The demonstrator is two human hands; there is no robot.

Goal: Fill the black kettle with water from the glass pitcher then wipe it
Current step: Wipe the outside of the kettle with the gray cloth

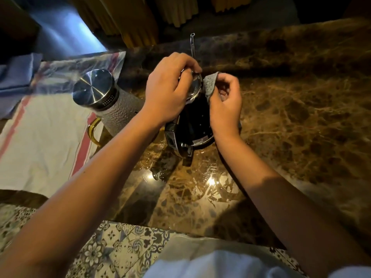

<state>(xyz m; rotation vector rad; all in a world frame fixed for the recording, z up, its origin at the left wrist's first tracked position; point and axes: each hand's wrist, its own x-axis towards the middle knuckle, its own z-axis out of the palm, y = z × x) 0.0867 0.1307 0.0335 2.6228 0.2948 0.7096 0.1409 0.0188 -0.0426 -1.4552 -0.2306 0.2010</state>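
Note:
The black kettle stands on the brown marble counter, its handle toward me and small water drops on its side. My left hand rests on top of it, fingers curled over the shiny lid. My right hand presses a grey cloth against the kettle's upper right side. The glass pitcher, with a steel lid and a gold handle, stands to the left of the kettle, apart from both hands.
A white towel with red stripes lies under and left of the pitcher. A thin glass rod sticks up behind the kettle. Crinkled plastic lies at the back left. Patterned tile floor shows below the counter edge.

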